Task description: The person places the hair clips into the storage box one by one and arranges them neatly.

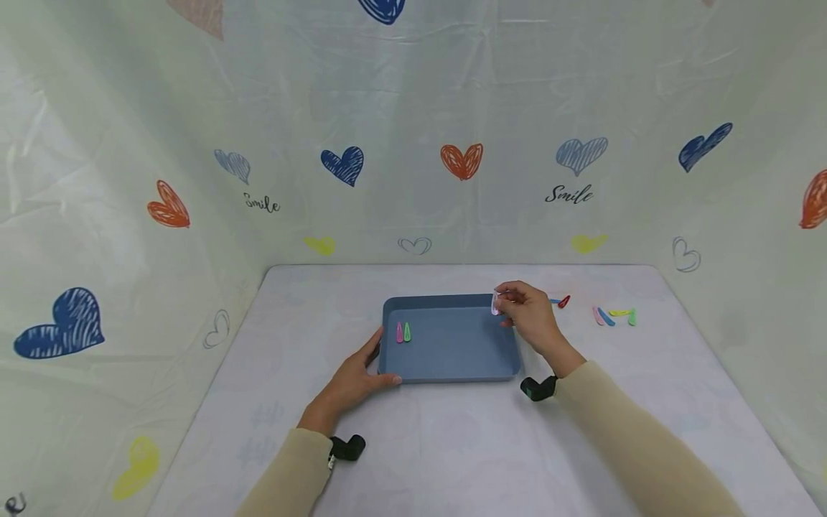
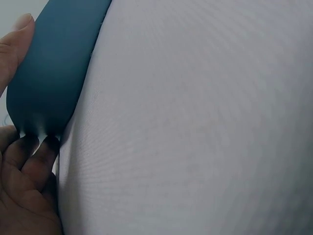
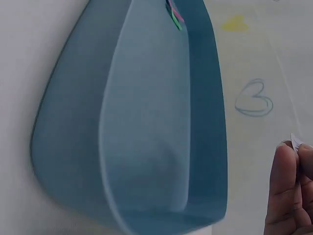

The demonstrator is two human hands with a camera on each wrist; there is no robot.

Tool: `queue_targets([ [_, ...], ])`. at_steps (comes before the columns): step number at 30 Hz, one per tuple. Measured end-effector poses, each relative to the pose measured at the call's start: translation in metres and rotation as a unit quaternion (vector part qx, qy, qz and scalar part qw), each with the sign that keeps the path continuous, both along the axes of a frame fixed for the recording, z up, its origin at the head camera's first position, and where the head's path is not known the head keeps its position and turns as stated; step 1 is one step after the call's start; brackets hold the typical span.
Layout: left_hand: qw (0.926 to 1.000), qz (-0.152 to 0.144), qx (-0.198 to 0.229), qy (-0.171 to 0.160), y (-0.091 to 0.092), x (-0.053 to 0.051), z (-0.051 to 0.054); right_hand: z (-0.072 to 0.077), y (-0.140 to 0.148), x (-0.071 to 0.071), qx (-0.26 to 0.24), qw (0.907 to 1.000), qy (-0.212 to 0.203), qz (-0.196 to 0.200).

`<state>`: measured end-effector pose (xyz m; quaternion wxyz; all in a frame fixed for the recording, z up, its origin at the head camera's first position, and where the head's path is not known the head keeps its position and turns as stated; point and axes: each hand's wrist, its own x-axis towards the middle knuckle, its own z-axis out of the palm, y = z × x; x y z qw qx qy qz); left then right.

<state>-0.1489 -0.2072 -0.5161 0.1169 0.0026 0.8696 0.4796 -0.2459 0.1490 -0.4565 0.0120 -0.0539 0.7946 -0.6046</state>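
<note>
A blue-grey tray (image 1: 452, 352) lies on the table. My left hand (image 1: 352, 384) holds its left end, thumb on the front rim and fingers at the left side; in the left wrist view, the fingertips of that hand (image 2: 29, 171) touch the tray's wall (image 2: 54, 63). Above the tray's back right corner, my right hand (image 1: 530, 316) pinches a pale pink or white hair clip (image 1: 494, 303) between thumb and fingers. The right wrist view shows this clip (image 3: 295, 142) edge-on. A pink clip (image 1: 399, 333) and a green clip (image 1: 407, 332) lie side by side in the tray's left part.
Right of the tray, on the table, lie a red clip (image 1: 564, 301) beside a partly hidden blue one, and farther right a pink (image 1: 598, 316), a blue (image 1: 606, 317), a yellow (image 1: 619, 313) and a green clip (image 1: 632, 317). A patterned curtain (image 1: 413, 201) stands behind the table.
</note>
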Motion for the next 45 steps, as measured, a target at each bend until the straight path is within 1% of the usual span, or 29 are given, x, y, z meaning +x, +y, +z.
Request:
queue_targets([
  [5, 1.0000, 0.000, -0.005, 0.001, 0.002, 0.001, 0.001, 0.000, -0.022, -0.001, -0.008, 0.9999, -0.003, 0.009],
  [9, 1.0000, 0.002, -0.004, -0.001, 0.002, 0.001, 0.002, -0.001, -0.037, -0.003, 0.002, 0.9999, -0.001, 0.012],
  [15, 1.0000, 0.007, -0.004, -0.001, 0.002, 0.000, 0.000, -0.009, -0.057, -0.008, 0.014, 0.9996, -0.010, 0.023],
  [19, 0.9999, 0.008, -0.009, 0.000, 0.002, 0.000, -0.001, -0.016, -0.071, -0.012, 0.010, 0.9993, -0.021, 0.031],
  [22, 0.9999, 0.008, -0.011, -0.002, 0.002, 0.000, -0.001, -0.023, -0.082, -0.015, 0.016, 0.9990, -0.022, 0.035],
  [29, 1.0000, 0.007, -0.005, -0.004, 0.002, 0.000, 0.000, -0.031, -0.107, -0.014, 0.034, 0.9979, -0.025, 0.050],
  [33, 1.0000, 0.003, -0.001, -0.002, 0.001, -0.001, 0.001, -0.035, -0.119, -0.012, 0.043, 0.9976, -0.016, 0.053],
  [39, 1.0000, 0.000, -0.001, 0.000, 0.000, -0.001, 0.000, -0.041, -0.131, -0.009, 0.068, 0.9964, -0.003, 0.050],
  [45, 1.0000, 0.002, 0.002, -0.003, 0.000, -0.001, 0.001, -0.046, -0.138, -0.008, 0.125, 0.9909, 0.018, 0.045],
])
